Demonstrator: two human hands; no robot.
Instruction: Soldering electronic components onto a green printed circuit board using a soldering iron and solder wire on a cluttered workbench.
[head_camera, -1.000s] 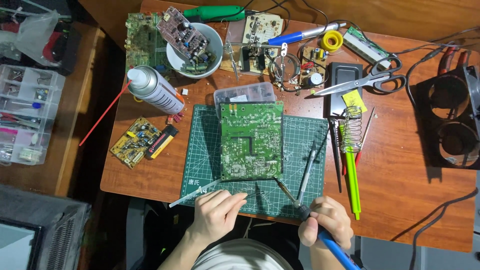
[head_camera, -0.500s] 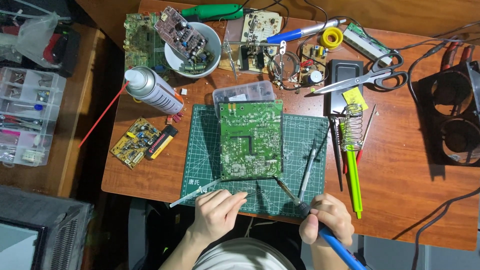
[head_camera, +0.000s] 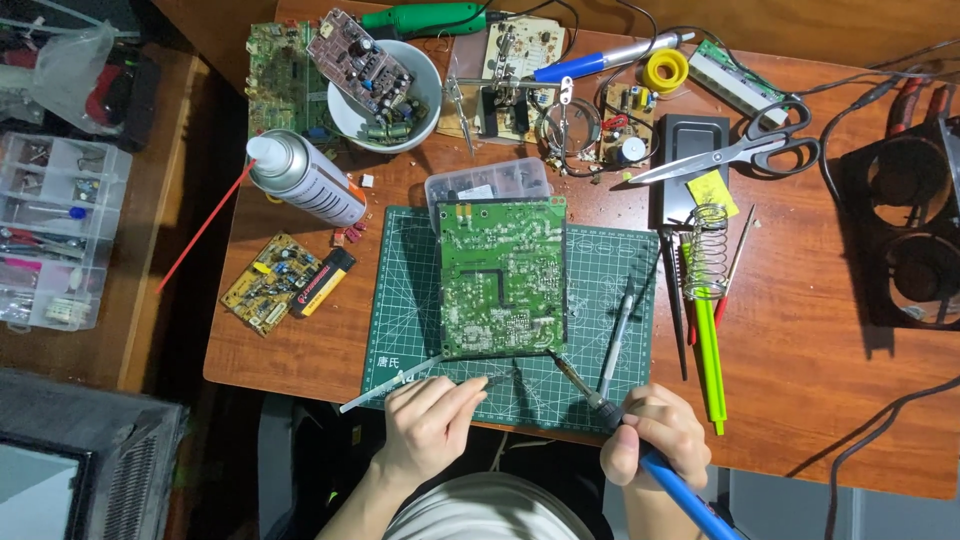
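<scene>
Almost nothing has moved since a moment ago. The left hand (head_camera: 432, 415) still pinches the tweezers (head_camera: 400, 384), and the right hand (head_camera: 655, 448) still grips the blue soldering iron (head_camera: 640, 450). Its tip stays near the green board (head_camera: 503, 277) on the green mat (head_camera: 400, 300). A yellow tag (head_camera: 712, 192) lies by the scissors (head_camera: 745, 152).

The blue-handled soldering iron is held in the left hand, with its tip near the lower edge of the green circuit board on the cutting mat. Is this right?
Not quite: the head view shows the blue-handled soldering iron in the right hand. Its tip is indeed near the lower edge of the green circuit board on the green cutting mat.
</scene>
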